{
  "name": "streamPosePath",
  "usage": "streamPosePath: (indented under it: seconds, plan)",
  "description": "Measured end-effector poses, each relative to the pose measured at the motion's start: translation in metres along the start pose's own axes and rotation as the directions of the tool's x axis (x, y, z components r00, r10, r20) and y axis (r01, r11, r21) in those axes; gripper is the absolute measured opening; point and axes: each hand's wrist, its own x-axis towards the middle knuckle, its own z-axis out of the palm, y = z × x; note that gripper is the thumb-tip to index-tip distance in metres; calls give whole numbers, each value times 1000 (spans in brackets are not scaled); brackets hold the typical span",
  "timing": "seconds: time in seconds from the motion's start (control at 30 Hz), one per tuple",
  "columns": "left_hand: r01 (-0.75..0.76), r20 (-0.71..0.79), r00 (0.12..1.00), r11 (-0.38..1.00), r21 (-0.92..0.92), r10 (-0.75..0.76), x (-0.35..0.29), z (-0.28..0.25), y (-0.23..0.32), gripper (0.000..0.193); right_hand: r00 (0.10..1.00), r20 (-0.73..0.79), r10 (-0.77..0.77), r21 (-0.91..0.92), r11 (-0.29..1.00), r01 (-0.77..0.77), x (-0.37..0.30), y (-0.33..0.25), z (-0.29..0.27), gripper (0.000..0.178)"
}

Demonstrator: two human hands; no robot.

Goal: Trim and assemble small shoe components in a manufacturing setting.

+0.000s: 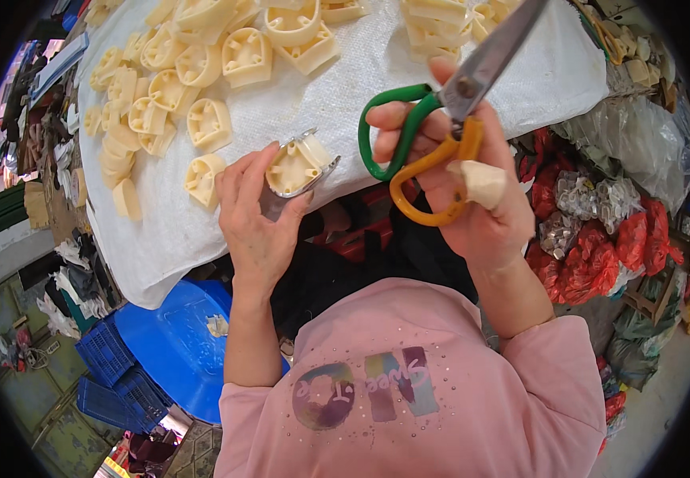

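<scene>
Between the thumb and fingers of my left hand [251,209] is a cream plastic part [291,169], a shallow hollow piece with small posts inside and a shiny silver strip along its edges. It is held just over the near edge of the white sheet. My right hand [484,223] is raised palm up and closed around scissors [463,86] with one green and one orange handle loop. The blades point away to the upper right and look closed together. A pale wrap [484,183] covers one finger of that hand. Loose cream parts [209,125] lie beyond my left hand.
A white woven sheet [345,103] covers the work surface, with more cream parts [439,24] piled at the far side. Below left stands a blue basin [171,342] beside blue crates [118,390]. Red plastic bags [588,263] and clear bags lie at the right.
</scene>
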Motion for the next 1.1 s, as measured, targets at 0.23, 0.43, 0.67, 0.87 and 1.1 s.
streamPosePath:
  seconds: [0.23, 0.43, 0.67, 0.87, 1.1]
  plan:
    - [104, 34, 994, 991, -83, -101, 1, 2, 1, 58, 997, -4, -80, 39, 996, 80, 3, 4, -3, 68]
    - [89, 52, 995, 996, -8, -88, 6, -3, -3, 58, 997, 67, -48, 117, 992, 40, 28, 55, -3, 42]
    - [73, 41, 996, 997, -18, -73, 6, -4, -4, 62, 996, 49, -72, 214, 975, 60, 19, 54, 4, 49]
    - [111, 87, 991, 991, -71, -105, 7, -3, -9, 63, 987, 159, -34, 147, 989, 10, 37, 49, -9, 51]
    - [103, 102, 989, 995, 2, -102, 11, -9, -2, 64, 973, -74, -218, 26, 975, 220, 53, 76, 22, 37]
